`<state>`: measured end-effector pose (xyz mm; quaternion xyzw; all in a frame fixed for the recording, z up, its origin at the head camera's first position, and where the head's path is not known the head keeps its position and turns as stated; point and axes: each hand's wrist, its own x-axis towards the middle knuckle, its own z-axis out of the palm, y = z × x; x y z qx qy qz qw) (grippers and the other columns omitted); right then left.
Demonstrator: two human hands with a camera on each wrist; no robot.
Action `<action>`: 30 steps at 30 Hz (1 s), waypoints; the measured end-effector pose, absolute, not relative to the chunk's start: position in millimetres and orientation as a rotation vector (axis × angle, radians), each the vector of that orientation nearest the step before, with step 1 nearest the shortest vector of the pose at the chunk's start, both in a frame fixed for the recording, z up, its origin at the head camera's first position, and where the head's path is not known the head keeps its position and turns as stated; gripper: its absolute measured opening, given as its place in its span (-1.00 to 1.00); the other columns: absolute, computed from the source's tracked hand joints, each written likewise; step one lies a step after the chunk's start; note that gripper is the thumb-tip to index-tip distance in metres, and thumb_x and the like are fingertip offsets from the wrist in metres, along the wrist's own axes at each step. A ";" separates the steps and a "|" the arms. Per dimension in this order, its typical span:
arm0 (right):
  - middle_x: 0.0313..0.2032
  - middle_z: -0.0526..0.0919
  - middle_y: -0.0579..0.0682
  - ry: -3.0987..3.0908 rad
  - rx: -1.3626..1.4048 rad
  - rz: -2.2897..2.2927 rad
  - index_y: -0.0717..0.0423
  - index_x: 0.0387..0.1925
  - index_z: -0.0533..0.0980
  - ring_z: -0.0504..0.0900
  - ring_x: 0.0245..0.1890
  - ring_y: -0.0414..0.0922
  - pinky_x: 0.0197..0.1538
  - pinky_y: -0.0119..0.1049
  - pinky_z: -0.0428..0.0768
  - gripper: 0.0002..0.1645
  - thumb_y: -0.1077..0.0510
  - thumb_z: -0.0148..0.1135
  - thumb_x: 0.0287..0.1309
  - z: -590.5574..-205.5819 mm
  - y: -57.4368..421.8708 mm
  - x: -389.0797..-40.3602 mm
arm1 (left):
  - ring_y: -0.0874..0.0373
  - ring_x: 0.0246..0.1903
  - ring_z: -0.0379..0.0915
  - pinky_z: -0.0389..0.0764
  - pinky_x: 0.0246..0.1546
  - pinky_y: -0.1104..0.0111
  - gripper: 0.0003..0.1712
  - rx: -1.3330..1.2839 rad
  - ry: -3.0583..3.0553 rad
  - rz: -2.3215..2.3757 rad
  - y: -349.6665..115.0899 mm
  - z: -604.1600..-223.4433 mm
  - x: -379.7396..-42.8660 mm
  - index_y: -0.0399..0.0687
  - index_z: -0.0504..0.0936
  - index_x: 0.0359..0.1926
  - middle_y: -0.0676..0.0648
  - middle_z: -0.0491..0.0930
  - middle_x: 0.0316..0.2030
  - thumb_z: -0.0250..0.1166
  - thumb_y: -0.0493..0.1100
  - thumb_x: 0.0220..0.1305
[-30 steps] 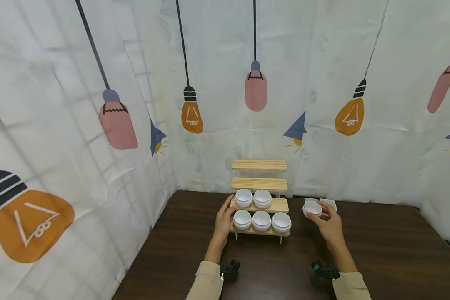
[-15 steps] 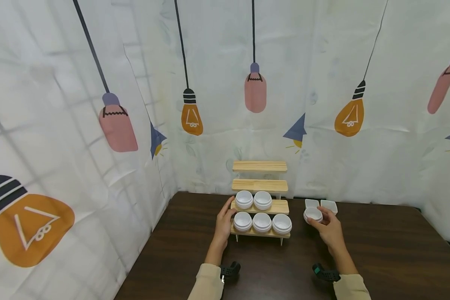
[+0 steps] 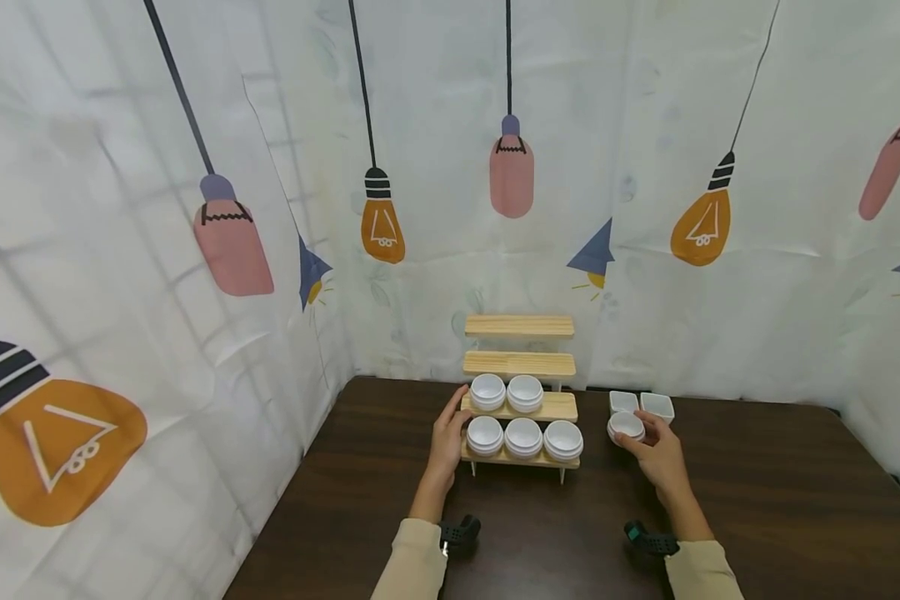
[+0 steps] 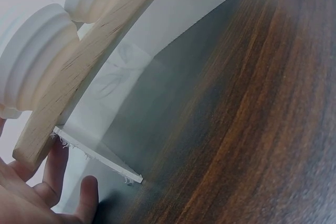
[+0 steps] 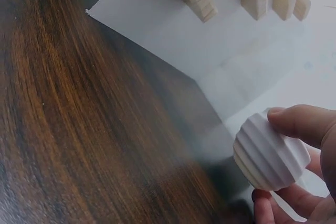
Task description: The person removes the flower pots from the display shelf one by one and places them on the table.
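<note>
In the head view my left hand (image 3: 445,440) holds the left end of a tiered wooden rack (image 3: 562,408). The left wrist view has its fingers (image 4: 52,174) bent beside the end of a wooden shelf (image 4: 68,85). On the rack's lower two tiers stand several small white ribbed bowls (image 3: 523,437). My right hand (image 3: 662,458) pinches another white ribbed bowl (image 3: 625,427), right of the rack. In the right wrist view the thumb lies on that bowl's (image 5: 270,153) side, with other fingers beneath. Whether this bowl touches the table cannot be told.
Two white square dishes (image 3: 657,407) sit just behind the held bowl, near the table's back edge. Nothing stands on the rack's upper two tiers (image 3: 519,363). A printed cloth (image 3: 435,292) hangs behind the dark wooden table (image 3: 540,542).
The bowl in my right hand has come slightly down and away from the square dishes, which show more fully now. My left hand stays at the rack.
</note>
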<state>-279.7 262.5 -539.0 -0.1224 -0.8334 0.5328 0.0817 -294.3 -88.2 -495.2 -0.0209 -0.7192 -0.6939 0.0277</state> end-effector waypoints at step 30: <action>0.34 0.40 0.42 -2.501 -0.337 1.620 0.22 0.40 0.31 0.45 0.22 0.20 0.02 -0.22 0.41 -0.26 0.10 0.37 0.30 -543.6 263.6 -277.7 | -0.09 0.22 0.46 0.30 0.40 -0.10 -0.41 -0.094 -2.208 -2.146 -88.3 -492.5 -290.4 0.03 0.32 0.54 -0.21 0.56 0.28 0.04 -0.18 0.55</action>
